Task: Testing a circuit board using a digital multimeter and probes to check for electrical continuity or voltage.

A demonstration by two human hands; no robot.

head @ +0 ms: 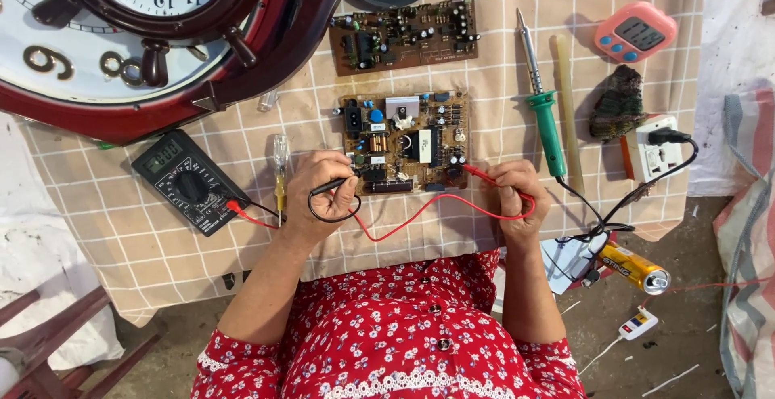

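My left hand (pixel 323 193) grips a black probe (pixel 333 184) whose tip rests on the near left edge of a brown circuit board (pixel 405 140). My right hand (pixel 517 193) grips a red probe (pixel 483 175) that touches the board's near right corner. Red and black leads (pixel 404 220) loop from both probes across the checked cloth to a black multimeter (pixel 190 181) at the left.
A second circuit board (pixel 404 34) lies farther back. A green-handled soldering iron (pixel 542 108), a pink timer (pixel 636 31), a white power socket (pixel 655 150) and a yellow can (pixel 634 266) sit to the right. Large wall clocks (pixel 145 35) fill the far left. A yellow tester screwdriver (pixel 280 174) lies beside my left hand.
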